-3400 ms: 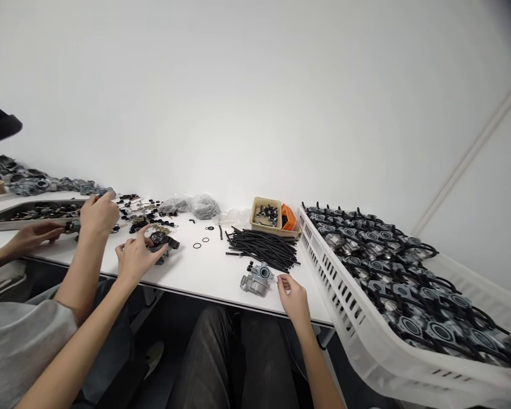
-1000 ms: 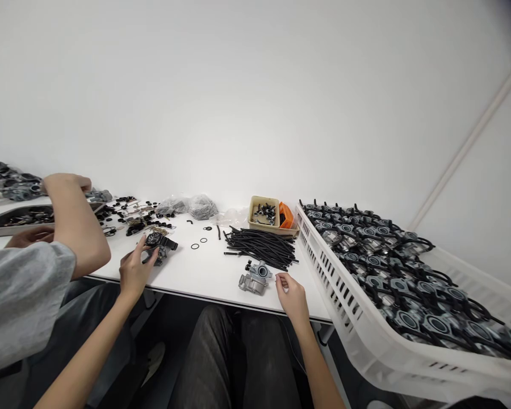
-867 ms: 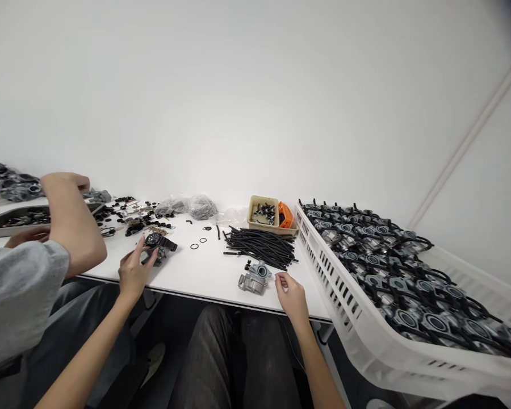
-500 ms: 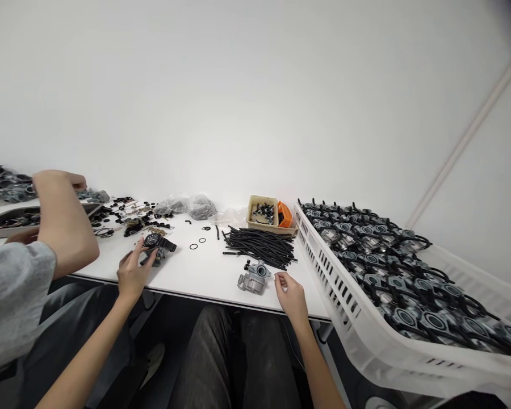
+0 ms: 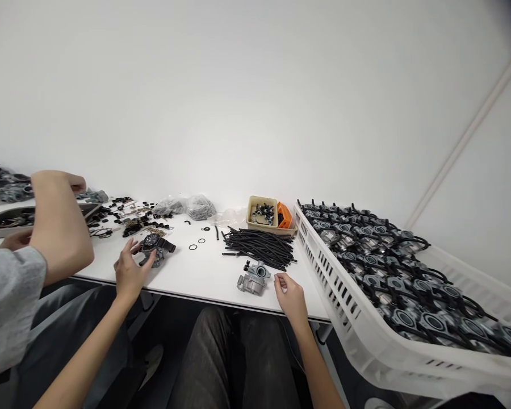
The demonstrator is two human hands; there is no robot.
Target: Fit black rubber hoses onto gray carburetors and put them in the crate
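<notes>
A black wristwatch (image 5: 150, 241) lies against a grey metal carburetor (image 5: 158, 259) on the left part of the table. Beside them is my left hand (image 5: 130, 275), its fingers parted and curved; the thumb reaches the carburetor's near side, though whether it touches is unclear. Close to the front edge a second carburetor (image 5: 254, 278) rests with its round bore facing up. Just to its right, my right hand (image 5: 292, 296) has thumb and forefinger pinched together; anything between them is too small to make out.
Black rubber hoses (image 5: 259, 247) lie piled behind the second carburetor. A beige tray (image 5: 263, 211) and orange basket (image 5: 284, 216) hold small parts. A white crate (image 5: 344, 318) full of carburetors fills the right. At left, a co-worker's arm (image 5: 62, 227) crosses a grey tray (image 5: 8, 230). Two O-rings (image 5: 193, 247) lie mid-table.
The fingers of my left hand have lifted off the watch and drawn back slightly left. My right hand has hardly moved. The co-worker's elbow has shifted a little left.
</notes>
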